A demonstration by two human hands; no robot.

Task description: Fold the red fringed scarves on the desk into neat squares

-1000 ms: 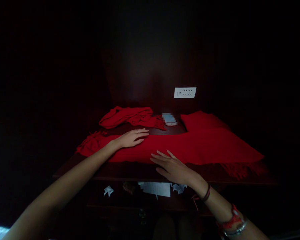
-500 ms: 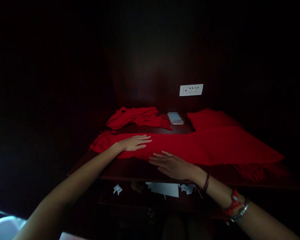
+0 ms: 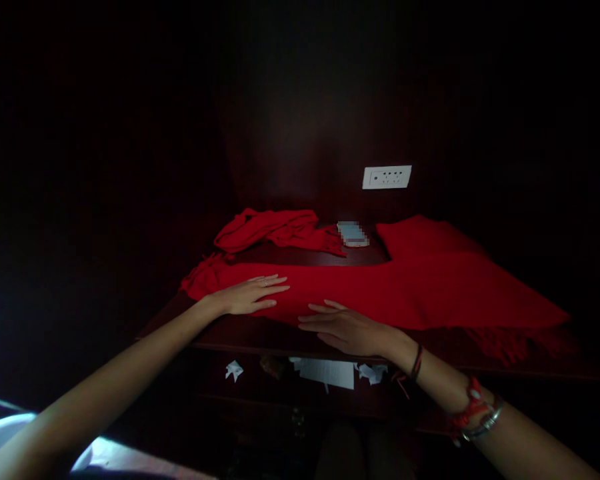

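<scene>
A red fringed scarf (image 3: 430,287) lies spread along the dark wooden desk (image 3: 225,333), a narrow folded strip on the left and a wider part on the right. My left hand (image 3: 247,295) rests flat on the strip near its left end, fingers stretched to the right. By the strip's front edge is my right hand (image 3: 347,328), palm down with fingers apart, pointing left. Neither hand grips anything. Behind the strip, a second piece of red fringed cloth (image 3: 270,230) lies bunched up.
A pixelated flat, pale object (image 3: 353,234) lies at the back of the desk. Above it, a white socket plate (image 3: 387,177) sits on the dark wall. Below the desktop, a lower shelf holds a paper sheet (image 3: 327,373) and crumpled white pieces (image 3: 234,371).
My left hand has slid a little to the left along the scarf. My right hand has stayed nearly in place. The view has shifted slightly.
</scene>
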